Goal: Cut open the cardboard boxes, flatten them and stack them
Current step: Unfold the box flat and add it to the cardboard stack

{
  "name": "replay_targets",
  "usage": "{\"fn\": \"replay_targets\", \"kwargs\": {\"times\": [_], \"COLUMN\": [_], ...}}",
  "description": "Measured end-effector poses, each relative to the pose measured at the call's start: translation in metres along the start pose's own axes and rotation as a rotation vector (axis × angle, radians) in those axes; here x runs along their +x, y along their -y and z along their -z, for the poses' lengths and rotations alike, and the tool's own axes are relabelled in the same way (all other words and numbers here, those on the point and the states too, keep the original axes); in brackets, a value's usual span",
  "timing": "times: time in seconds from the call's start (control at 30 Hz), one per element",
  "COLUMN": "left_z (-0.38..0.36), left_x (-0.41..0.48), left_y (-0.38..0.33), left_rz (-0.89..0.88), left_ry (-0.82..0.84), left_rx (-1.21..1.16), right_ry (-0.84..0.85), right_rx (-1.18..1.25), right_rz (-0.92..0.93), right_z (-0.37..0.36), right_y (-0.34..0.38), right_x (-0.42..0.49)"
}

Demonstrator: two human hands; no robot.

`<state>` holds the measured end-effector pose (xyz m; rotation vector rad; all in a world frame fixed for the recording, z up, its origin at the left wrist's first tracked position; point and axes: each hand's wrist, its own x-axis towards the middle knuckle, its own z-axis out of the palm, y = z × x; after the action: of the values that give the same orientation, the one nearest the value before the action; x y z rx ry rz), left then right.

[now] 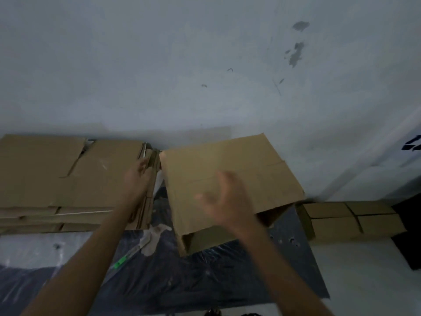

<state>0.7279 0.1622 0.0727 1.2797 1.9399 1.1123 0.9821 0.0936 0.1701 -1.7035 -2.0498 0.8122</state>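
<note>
Okay, both arms reach fwd. L hand [139,176] sits at the right edge of the stack [68,179] of flattened boxes. Its fingers are fairly straight and laid against the cardboard edges, not wrapped round anything visible. There's some blur, so the exact contact is unclear. The stack spreads out to the left of that hand, several layers deep, w/ its far side at the wall [182,65].

R hand [225,199] is heavily blurred, fingers spread and loose, grasping nothing. It's in front of the box [205,160], over the top panel; can't tell whether it touches.

The box starts just right of L hand, its left corner close to the stack, and runs beyond and to the right of R hand. It's tilted and looks part collapsed, w/ the near end open and dark inside, below the R wrist.

Further right of R hand, well apart, small boxes [353,220] sit in a low pile at the wall. Under both forearms lies a dark plastic sheet [159,281], crinkled and shiny. What looks like a cutter [119,262] w/ a green handle lies on the sheet just beside the L forearm, nearer the person than L hand; neither hand touches it. A dark object [407,224] sits far right of R hand, too dim to ID.
</note>
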Motion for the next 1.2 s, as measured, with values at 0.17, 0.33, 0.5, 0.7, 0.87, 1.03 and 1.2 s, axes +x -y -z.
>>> {"fn": "replay_targets", "kwargs": {"times": [0.17, 0.33, 0.5, 0.7, 0.87, 1.03, 1.2], "left_z": [-0.018, -0.029, -0.038, -0.05, -0.048, -0.044, -0.024], "left_x": [0.042, 0.027, -0.042, -0.126, -0.118, -0.069, -0.063], "left_y": [-0.045, -0.043, -0.041, -0.063, -0.044, 0.006, 0.015], "left_rz": [-0.234, -0.27, -0.115, -0.011, 0.084, 0.655, 0.644], "left_ry": [0.342, 0.319, 0.202, 0.24, 0.25, 0.498, 0.479], "left_rx": [0.36, 0.43, 0.391, 0.291, -0.056, -0.344, -0.457], "right_ry": [0.039, -0.056, -0.126, -0.018, 0.052, 0.093, -0.064], "right_rx": [-0.373, -0.54, -0.739, -0.886, -0.809, -0.62, -0.649], "right_rz": [0.01, 0.077, 0.37, 0.413, 0.374, 0.343, 0.303], "right_z": [-0.111, -0.104, -0.058, 0.007, 0.013, -0.025, -0.088], "right_y": [0.029, -0.01, -0.089, -0.15, -0.139, -0.089, -0.028], "right_x": [0.011, 0.007, -0.014, -0.018, -0.012, -0.014, -0.01]}}
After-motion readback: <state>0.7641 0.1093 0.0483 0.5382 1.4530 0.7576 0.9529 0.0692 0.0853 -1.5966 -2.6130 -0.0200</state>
